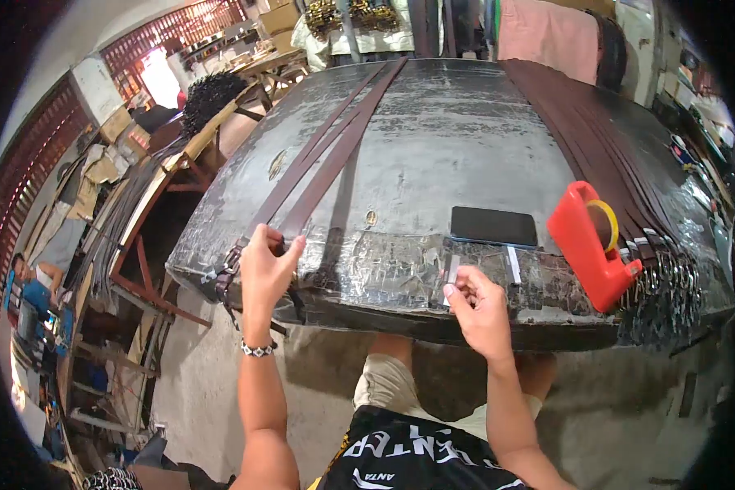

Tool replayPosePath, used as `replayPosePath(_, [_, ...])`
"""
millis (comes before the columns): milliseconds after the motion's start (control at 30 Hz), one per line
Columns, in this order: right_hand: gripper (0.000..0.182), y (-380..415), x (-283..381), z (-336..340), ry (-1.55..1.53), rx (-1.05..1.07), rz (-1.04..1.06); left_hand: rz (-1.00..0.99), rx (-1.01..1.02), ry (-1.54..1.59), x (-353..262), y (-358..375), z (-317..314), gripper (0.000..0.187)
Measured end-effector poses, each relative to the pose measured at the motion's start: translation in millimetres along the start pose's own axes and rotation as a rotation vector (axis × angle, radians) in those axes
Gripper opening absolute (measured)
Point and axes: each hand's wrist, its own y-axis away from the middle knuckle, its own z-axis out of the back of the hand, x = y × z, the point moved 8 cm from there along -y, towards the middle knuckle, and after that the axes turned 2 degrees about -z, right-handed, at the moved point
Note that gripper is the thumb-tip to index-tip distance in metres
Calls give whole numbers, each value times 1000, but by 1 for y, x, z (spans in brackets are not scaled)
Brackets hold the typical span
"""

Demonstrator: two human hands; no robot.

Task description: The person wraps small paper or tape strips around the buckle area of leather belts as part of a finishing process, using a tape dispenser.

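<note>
My left hand (pixel 266 265) is closed at the near end of a long dark brown strap (pixel 322 181), by the front edge of the worktable. A second brown strap (pixel 302 161) lies beside it, both running away to the far edge. Dark buckle-like pieces (pixel 227 273) hang at the table edge next to this hand. Between thumb and fingers, my right hand (pixel 479 309) pinches a small pale strip (pixel 453 268) just above the table's front. Nearby lie a dark phone (pixel 493 225) and a white strip (pixel 514 265).
A red tape dispenser (pixel 581 245) with yellow tape stands right of the phone. Many brown straps (pixel 576 122) with metal clips (pixel 665 282) cover the table's right side. A rack (pixel 151 216) with dark straps stands left. Another person (pixel 39 286) is at the far left.
</note>
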Motion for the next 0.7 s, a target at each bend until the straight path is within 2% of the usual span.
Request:
replayPosePath(33, [12,0,0,0,4,-5,5,-169,-62,27,-9,3,-9,42])
replayPosePath(133, [9,0,-1,2,22,-1,17,-100,101,259,-14,29,-58,44])
replayPosePath(233, [8,2,0,2,55,22,6,-148,-36,153,-38,63,-67,42])
replayPosePath(333, [7,3,10,1,137,99,60,-16,73,235,-60,77,-64,42])
replayPosePath(367, [12,6,9,0,79,146,80,-26,108,101,-60,79,-68,40])
replayPosePath(467, [12,44,13,-13,-320,619,-121,-193,10,86,-57,70,-78,37])
replayPosePath(500, [12,60,5,-16,-265,755,-88,-182,52,119,-57,63,-79,36])
replayPosePath(533, [13,80,-12,-20,-206,884,-59,-209,89,144,-62,56,-78,35])
replayPosePath(600, [16,122,-66,-28,-65,1029,-193,-235,219,208,-50,36,-94,34])
replayPosePath(667, [19,172,-192,-27,-127,992,-508,-415,162,234,-41,28,-110,33])
replayPosePath(700, [22,199,-268,-14,77,856,-738,-351,226,164,-52,31,-106,34])
